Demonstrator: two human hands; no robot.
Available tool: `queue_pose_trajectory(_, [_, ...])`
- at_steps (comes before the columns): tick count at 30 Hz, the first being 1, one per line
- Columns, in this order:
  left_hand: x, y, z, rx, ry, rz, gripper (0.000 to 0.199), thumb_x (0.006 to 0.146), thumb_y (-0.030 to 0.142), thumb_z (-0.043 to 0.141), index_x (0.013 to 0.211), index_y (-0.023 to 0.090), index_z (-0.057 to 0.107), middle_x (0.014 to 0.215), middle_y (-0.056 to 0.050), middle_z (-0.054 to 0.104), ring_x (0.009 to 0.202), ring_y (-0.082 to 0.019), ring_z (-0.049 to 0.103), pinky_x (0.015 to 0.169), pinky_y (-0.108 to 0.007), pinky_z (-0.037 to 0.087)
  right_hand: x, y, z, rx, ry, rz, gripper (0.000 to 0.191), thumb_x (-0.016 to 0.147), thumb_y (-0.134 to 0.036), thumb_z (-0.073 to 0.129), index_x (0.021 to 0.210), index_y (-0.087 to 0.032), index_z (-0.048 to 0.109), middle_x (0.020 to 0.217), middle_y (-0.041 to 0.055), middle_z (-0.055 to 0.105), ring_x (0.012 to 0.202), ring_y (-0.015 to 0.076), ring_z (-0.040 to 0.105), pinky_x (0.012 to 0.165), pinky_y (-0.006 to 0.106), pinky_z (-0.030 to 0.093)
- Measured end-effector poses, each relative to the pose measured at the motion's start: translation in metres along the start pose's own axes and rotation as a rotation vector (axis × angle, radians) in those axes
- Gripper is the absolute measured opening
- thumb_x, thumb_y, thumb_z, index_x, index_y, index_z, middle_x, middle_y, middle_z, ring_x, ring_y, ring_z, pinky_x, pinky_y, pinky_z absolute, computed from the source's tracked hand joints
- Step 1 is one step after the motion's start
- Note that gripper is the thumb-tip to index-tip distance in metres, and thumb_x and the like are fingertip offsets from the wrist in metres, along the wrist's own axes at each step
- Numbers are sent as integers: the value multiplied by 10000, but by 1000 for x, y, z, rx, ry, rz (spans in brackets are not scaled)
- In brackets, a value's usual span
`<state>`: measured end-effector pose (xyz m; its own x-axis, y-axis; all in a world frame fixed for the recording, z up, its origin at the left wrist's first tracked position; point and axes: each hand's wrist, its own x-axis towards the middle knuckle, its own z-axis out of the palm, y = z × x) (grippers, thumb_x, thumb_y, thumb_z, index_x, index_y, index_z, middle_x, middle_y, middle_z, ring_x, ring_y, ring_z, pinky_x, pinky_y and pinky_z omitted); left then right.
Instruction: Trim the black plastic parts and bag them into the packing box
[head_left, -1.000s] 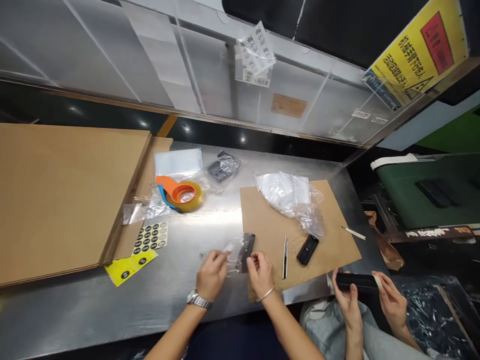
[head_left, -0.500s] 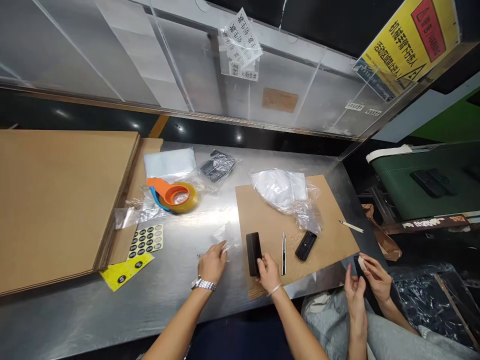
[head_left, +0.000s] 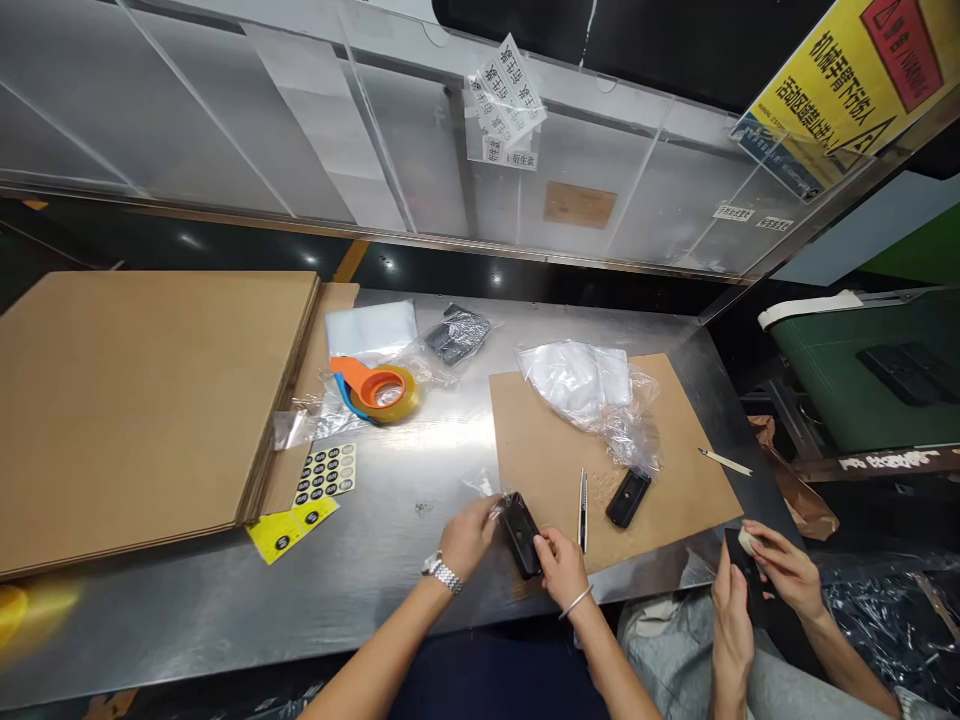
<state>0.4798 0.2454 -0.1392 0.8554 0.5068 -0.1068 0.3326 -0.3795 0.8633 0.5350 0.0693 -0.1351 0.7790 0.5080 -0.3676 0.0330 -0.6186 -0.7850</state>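
My right hand [head_left: 562, 570], with a bangle at the wrist, grips one end of a black rectangular plastic part [head_left: 519, 538], its hollow side now showing. My left hand [head_left: 466, 540], wearing a metal watch, pinches a small clear plastic bag [head_left: 484, 484] at the part's far left corner. Whether the part's corner is inside the bag I cannot tell. To the right, a utility knife [head_left: 583, 510] and a second black plastic part [head_left: 628, 497] lie on a cardboard sheet [head_left: 675, 440].
Clear bags [head_left: 577, 380] lie on the cardboard. At left are stacked cardboard [head_left: 150, 400], a tape dispenser [head_left: 379, 390], sticker sheets [head_left: 328, 473] and a bagged black item [head_left: 457, 335]. A co-worker's hands [head_left: 784, 570] hold a dark part at right, near a pale-handled knife [head_left: 725, 461].
My left hand has moved right with the clear bag, up to the black part. My right hand has turned the part so its hollow side shows. The camera view has shifted.
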Motion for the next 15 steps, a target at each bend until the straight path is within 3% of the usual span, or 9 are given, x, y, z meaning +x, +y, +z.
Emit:
queue_pose_trajectory(3, [-12,10,12,58,5,41,227,746,247,511,926,253,650,823,-79,672,766,-221,594,729,-302,424,-4,-12,0,-107,61,-80,290,784,-449,446,780,-194,583,611,21,568,617,140,558,550,203,352])
queue_pose_trajectory(6, [-19,17,15,122,-17,104,218,766,286,500,916,233,649,715,-82,651,705,-213,587,700,-306,431,-2,-18,3,-181,99,-86,275,797,-409,434,907,-197,571,594,17,580,605,156,572,565,217,354])
queue_pose_trajectory(11, [-19,24,-1,248,-53,185,319,836,235,345,1015,181,603,773,-105,647,710,-209,585,658,-325,434,6,-20,9,-261,133,-4,352,871,-335,244,1050,-137,475,446,-40,510,379,138,507,448,218,354])
queue_pose_trajectory(15, [-26,38,-8,292,-175,298,286,825,263,383,959,211,630,701,-69,637,665,-187,574,631,-296,429,3,-37,4,-393,141,-24,369,833,-308,353,1143,-129,446,544,27,587,554,205,594,521,258,382])
